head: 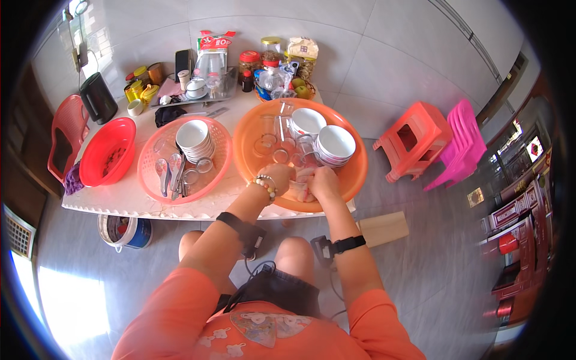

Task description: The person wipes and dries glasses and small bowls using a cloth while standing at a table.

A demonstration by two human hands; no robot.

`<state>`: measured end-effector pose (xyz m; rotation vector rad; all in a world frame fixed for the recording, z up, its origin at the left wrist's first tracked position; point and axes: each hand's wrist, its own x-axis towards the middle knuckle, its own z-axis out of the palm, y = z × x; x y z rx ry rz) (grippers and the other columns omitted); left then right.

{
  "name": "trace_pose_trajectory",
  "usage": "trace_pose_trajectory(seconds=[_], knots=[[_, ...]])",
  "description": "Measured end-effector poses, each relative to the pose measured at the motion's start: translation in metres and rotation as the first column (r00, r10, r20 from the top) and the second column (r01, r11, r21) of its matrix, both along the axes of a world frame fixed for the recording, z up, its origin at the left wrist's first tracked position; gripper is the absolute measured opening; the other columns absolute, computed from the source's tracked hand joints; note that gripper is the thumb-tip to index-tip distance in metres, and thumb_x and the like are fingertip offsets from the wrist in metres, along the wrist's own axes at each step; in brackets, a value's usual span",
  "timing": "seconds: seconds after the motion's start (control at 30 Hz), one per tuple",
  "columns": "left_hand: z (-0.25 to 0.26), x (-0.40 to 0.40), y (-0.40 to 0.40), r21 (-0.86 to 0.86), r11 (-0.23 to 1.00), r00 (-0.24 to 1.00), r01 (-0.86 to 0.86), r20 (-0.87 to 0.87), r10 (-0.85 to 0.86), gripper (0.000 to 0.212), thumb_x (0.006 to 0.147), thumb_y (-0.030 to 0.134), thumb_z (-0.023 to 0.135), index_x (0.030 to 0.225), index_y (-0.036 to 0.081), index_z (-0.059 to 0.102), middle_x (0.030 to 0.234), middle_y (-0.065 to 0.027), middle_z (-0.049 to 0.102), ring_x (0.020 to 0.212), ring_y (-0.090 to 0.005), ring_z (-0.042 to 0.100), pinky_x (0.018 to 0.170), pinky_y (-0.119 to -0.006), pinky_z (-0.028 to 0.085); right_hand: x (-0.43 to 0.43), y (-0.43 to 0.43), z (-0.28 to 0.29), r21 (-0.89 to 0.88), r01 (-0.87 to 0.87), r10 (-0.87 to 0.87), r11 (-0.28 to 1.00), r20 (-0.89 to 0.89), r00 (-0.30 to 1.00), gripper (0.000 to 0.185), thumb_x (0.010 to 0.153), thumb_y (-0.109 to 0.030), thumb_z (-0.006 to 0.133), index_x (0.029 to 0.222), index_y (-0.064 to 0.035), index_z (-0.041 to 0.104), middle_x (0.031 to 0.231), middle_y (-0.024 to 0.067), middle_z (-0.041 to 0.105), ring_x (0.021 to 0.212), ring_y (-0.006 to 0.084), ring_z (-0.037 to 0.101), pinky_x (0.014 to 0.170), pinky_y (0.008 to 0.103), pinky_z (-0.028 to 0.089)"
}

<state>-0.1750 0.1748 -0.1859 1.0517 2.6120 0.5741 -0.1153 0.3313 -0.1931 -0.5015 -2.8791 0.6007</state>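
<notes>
At the near side of the large orange plastic basin point(243, 166), my left hand point(278, 177) and my right hand point(323, 182) are close together with bent fingers. Both grip a pale pinkish, thin item point(302, 191), crumpled between them; whether it is cloth or plastic film is unclear. Beyond my hands, several clear drinking glasses point(281, 155) stand or lie in the basin. Two stacks of white bowls, a far stack point(308, 120) and a nearer stack point(335, 143), sit in its right part. My fingertips are partly hidden.
Left of the basin, a pink plastic colander point(148, 184) holds stacked bowls point(194, 137), spoons point(162, 173) and glasses. Farther left is a red basin point(92, 168). Jars point(249, 63) and a metal tray point(227, 90) line the back. Plastic stools point(414, 135) stand right; a bucket point(130, 229) sits below.
</notes>
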Motion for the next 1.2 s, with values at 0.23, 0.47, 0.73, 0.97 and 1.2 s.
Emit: trace_pose_trajectory(seconds=[0.23, 0.47, 0.73, 0.97, 1.2], knots=[[-0.022, -0.017, -0.004, -0.047, 0.982, 0.983, 0.185, 0.020, -0.184, 0.028, 0.085, 0.014, 0.049, 0.106, 0.016, 0.067, 0.102, -0.0152, 0.065, 0.096, -0.0304, 0.063, 0.081, -0.039, 0.050, -0.004, -0.001, -0.002, -0.122, 0.026, -0.039, 0.992, -0.111, 0.993, 0.020, 0.076, -0.019, 0.058, 0.080, -0.0043, 0.071, 0.082, 0.0216, 0.065, 0.081, 0.0359, 0.064, 0.076, 0.0448, 0.049], [-0.007, -0.032, -0.010, 0.426, 0.905, 0.922, 0.000, 0.350, -0.165, 0.025, 0.092, 0.027, 0.050, 0.090, 0.006, 0.062, 0.078, -0.0103, 0.062, 0.069, -0.0204, 0.060, 0.058, -0.034, 0.046, -0.010, 0.029, -0.028, -0.266, 0.047, -0.150, 0.963, -0.384, 0.911, 0.018, 0.076, -0.014, 0.056, 0.083, -0.0051, 0.071, 0.087, 0.0183, 0.065, 0.085, 0.0336, 0.062, 0.078, 0.0405, 0.048], [0.034, -0.033, -0.062, 0.636, 0.730, 0.745, -0.250, 0.608, -0.274, 0.021, 0.093, 0.027, 0.053, 0.095, 0.009, 0.063, 0.066, 0.0033, 0.054, 0.055, -0.0042, 0.049, 0.046, -0.020, 0.037, -0.006, 0.016, -0.015, -0.363, 0.033, -0.159, 0.931, -0.324, 0.932, 0.018, 0.076, -0.012, 0.057, 0.086, -0.0018, 0.069, 0.084, 0.0158, 0.067, 0.082, 0.0281, 0.065, 0.076, 0.0365, 0.049], [0.072, -0.019, -0.189, 0.454, 0.835, 0.912, -0.311, -0.105, 0.396, 0.023, 0.084, 0.013, 0.064, 0.104, 0.004, 0.067, 0.085, -0.0123, 0.068, 0.075, -0.0163, 0.063, 0.068, -0.032, 0.050, -0.005, 0.020, -0.021, -0.398, -0.049, -0.099, 0.916, -0.343, 0.934, 0.018, 0.078, -0.014, 0.059, 0.085, -0.0005, 0.068, 0.083, 0.0148, 0.068, 0.078, 0.0255, 0.065, 0.073, 0.0339, 0.050], [0.033, -0.038, -0.306, 0.317, 0.681, 0.649, -0.660, -0.217, 0.729, 0.024, 0.083, 0.024, 0.056, 0.093, 0.007, 0.070, 0.087, -0.0184, 0.065, 0.081, -0.0341, 0.064, 0.072, -0.041, 0.051, -0.008, 0.018, -0.024, -0.405, -0.080, -0.069, 0.911, -0.340, 0.938, 0.017, 0.078, -0.015, 0.059, 0.085, -0.0021, 0.068, 0.075, 0.0120, 0.067, 0.071, 0.0226, 0.064, 0.068, 0.0331, 0.049]])
